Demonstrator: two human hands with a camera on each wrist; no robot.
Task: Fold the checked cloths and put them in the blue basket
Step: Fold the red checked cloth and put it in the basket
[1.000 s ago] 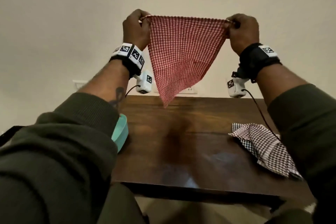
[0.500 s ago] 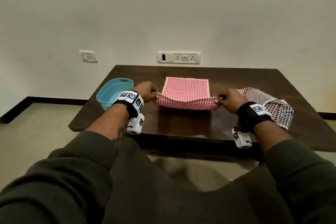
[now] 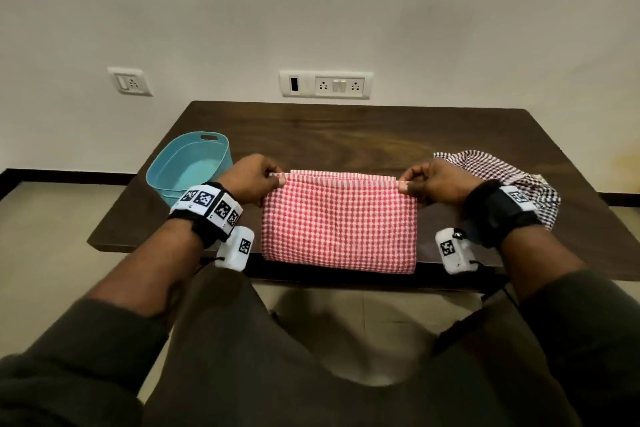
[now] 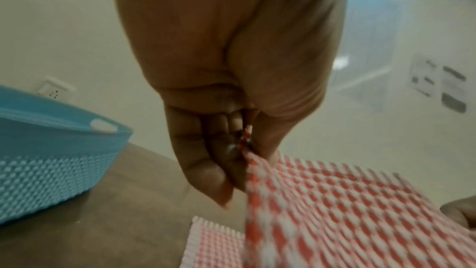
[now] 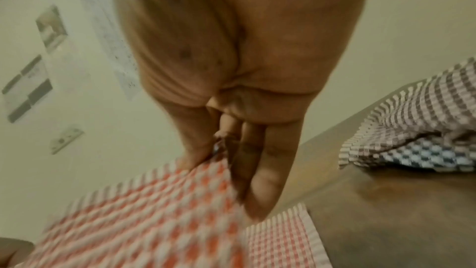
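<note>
A red checked cloth (image 3: 339, 229) lies doubled over near the front edge of the dark table (image 3: 346, 128). My left hand (image 3: 258, 180) pinches its upper left corner and my right hand (image 3: 420, 184) pinches its upper right corner, holding the top layer a little above the lower one. The left wrist view shows the left hand (image 4: 239, 150) pinching the red cloth (image 4: 335, 211). The right wrist view shows the right hand (image 5: 224, 150) doing the same on the red cloth (image 5: 144, 211). The blue basket (image 3: 188, 166) stands left of my left hand, with nothing visible inside.
A crumpled heap of dark checked cloths (image 3: 498, 173) lies at the right, just behind my right wrist; it shows as the checked heap (image 5: 422, 129) in the right wrist view. Wall sockets (image 3: 325, 84) sit behind the table. The basket's woven wall (image 4: 51, 170) is close to my left hand.
A second ago the red cloth hung in the air as a triangle from both hands. It came down onto the table, and its held edge has now been carried over into a doubled rectangle.
</note>
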